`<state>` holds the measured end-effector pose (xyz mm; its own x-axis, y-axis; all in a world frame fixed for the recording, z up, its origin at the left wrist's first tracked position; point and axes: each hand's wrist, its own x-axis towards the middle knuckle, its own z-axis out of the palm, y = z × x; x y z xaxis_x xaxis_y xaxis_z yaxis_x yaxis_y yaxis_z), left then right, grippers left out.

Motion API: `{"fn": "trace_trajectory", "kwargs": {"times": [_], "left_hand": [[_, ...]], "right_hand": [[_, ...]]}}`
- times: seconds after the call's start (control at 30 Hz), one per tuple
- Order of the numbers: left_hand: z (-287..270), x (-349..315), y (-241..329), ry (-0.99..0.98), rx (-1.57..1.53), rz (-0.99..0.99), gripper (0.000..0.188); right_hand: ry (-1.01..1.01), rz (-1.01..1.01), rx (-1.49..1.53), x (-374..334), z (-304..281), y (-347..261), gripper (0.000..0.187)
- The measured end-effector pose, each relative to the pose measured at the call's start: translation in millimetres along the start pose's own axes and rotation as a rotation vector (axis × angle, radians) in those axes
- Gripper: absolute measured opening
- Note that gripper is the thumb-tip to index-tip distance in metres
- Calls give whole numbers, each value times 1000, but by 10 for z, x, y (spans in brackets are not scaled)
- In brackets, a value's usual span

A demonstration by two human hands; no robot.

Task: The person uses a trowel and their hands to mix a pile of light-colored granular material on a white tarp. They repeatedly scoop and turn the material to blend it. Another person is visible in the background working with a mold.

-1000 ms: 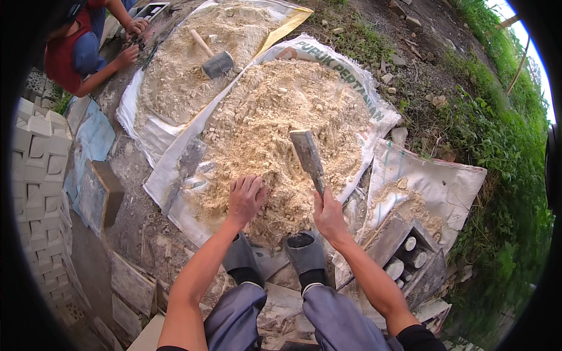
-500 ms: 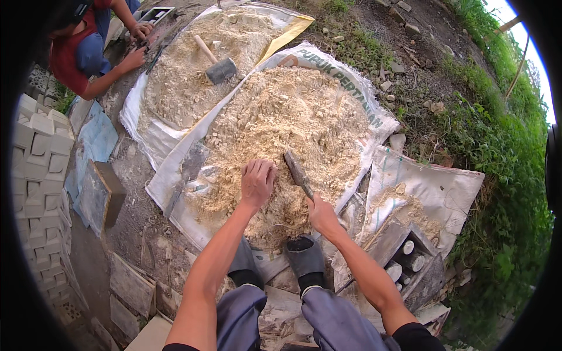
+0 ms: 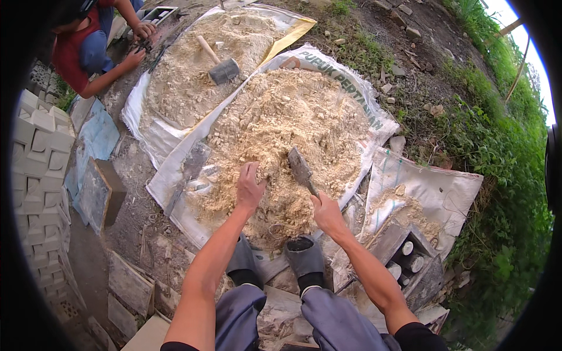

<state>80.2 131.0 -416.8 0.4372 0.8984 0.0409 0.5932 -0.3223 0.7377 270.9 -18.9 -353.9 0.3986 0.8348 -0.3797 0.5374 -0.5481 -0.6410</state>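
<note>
Your right hand (image 3: pixel 328 214) is closed round the grey flat-bladed tool (image 3: pixel 301 168), long axis up-left over the beige crumbly powder heap (image 3: pixel 310 111). Your left hand (image 3: pixel 250 190): just left, fingers together, can't tell if pinching.

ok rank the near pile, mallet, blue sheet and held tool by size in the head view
Near pile
Blue sheet, partly hidden
Mallet and held tool: too alike to rank, and the mallet lies farther away

Daylit dirt (image 3: pixel 430 55) beside greenery (image 3: pixel 492 140)
</note>
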Motion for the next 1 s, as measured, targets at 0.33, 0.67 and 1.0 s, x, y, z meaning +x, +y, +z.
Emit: {"fn": "trace_trajectory", "kwargs": {"times": [0.33, 0.67, 1.0], "left_hand": [[-293, -327, -60, -112, 340, 114, 90], [-53, -28, -87, 70, -38, -68, 58], [8, 189, 187, 32, -147, -28, 53]], "right_hand": [[-3, 43, -79, -43, 83, 61, 34], [191, -47, 57, -127, 76, -140, 26], [174, 32, 143, -149, -164, -403, 34]]}}
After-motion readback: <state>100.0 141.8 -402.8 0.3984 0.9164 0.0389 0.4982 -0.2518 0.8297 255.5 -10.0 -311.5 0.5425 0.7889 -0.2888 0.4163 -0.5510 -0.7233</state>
